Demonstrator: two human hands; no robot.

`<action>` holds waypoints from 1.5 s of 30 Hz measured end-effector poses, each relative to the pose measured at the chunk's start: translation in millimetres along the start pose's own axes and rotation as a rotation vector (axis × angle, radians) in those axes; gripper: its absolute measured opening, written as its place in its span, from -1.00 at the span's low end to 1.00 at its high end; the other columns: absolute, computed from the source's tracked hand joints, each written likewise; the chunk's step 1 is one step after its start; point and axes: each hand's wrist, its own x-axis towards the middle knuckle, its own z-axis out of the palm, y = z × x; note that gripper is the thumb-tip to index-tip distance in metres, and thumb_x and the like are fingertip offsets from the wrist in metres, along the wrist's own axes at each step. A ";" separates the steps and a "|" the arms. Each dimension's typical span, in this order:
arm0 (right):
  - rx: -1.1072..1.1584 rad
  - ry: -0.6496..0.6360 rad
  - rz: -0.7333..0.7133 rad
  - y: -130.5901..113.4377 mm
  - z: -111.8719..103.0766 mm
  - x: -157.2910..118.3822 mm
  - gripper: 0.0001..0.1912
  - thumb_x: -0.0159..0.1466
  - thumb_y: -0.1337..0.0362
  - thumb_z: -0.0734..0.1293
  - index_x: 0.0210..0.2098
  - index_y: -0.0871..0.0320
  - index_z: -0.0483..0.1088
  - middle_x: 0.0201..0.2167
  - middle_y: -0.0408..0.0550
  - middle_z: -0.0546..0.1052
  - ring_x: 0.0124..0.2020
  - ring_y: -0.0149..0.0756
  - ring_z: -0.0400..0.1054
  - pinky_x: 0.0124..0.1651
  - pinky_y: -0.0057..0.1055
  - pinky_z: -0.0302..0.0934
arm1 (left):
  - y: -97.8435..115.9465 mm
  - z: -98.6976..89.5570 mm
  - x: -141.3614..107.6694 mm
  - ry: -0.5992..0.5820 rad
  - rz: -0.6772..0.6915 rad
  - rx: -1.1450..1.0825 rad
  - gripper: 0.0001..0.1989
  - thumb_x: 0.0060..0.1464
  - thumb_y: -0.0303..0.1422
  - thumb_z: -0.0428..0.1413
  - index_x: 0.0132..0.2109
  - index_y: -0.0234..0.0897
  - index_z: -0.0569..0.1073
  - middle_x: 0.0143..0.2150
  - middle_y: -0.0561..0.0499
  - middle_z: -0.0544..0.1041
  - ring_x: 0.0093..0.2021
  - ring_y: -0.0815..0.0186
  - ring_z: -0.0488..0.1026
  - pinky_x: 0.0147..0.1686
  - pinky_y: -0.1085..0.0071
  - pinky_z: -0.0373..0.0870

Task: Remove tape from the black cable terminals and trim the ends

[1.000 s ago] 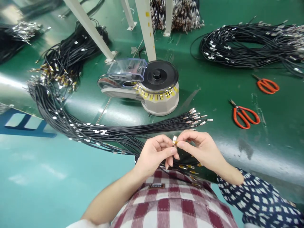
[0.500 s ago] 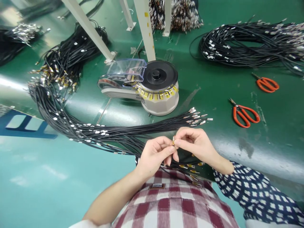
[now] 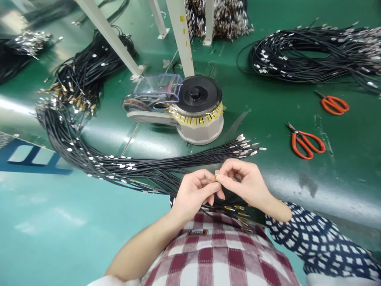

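My left hand (image 3: 195, 192) and my right hand (image 3: 242, 182) meet at the bench's near edge, fingertips almost touching. Between them is a small cable end (image 3: 216, 174) with a metal tip and a bit of yellow tape. Both hands pinch it, thumb against forefinger. Black cables (image 3: 166, 162) run from the left and stop just beyond my hands, with silvery connectors at their ends. Below my hands lie several cable ends with yellow tape (image 3: 239, 207), close to the checked apron. A round tape dispenser (image 3: 200, 131) with yellow pieces around its rim stands beyond the cables.
Two red-handled scissors (image 3: 308, 143) (image 3: 335, 105) lie at the right on the green bench (image 3: 262, 115). A coiled cable bundle (image 3: 297, 75) is at the back right, another bundle (image 3: 86, 71) at the back left. White metal posts (image 3: 181, 39) rise behind the dispenser.
The cable end between my fingers has turned slightly, and more of its metal tip shows. A yellow tape piece now sticks out at the right of the dispenser's rim. My hands have barely shifted.
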 end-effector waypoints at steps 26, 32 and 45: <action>-0.650 -0.231 -0.129 9.0 -92.2 -6.2 -0.88 0.30 0.20 0.38 -0.27 0.08 0.56 -0.29 -0.07 0.56 -0.26 -0.28 0.43 -0.17 -0.37 0.29 | -9.0 7.9 5.1 -0.289 -0.123 0.371 -0.86 0.07 -0.35 0.23 -0.35 -0.35 0.50 -0.49 0.04 0.54 -0.59 0.48 0.29 -0.54 0.54 0.21; -0.996 -0.290 0.019 13.8 -102.5 -45.7 -0.96 0.30 0.33 0.35 -0.30 0.09 0.46 -0.27 -0.07 0.52 -0.23 -0.23 0.42 -0.14 -0.31 0.27 | -9.8 21.7 2.1 -0.429 0.149 0.805 -0.91 0.15 -0.38 0.19 -0.29 -0.29 0.57 -0.35 0.03 0.55 -0.41 0.39 0.43 -0.35 0.49 0.35; -0.467 -0.228 -0.246 -51.1 -49.8 4.5 -0.88 0.35 0.26 0.31 -0.28 0.08 0.50 -0.33 -0.09 0.54 -0.35 -0.34 0.43 -0.27 -0.41 0.31 | 13.9 18.6 -5.1 -0.095 0.213 0.448 -0.86 0.20 -0.32 0.13 -0.28 -0.31 0.45 -0.47 0.07 0.48 -0.57 0.45 0.38 -0.55 0.54 0.38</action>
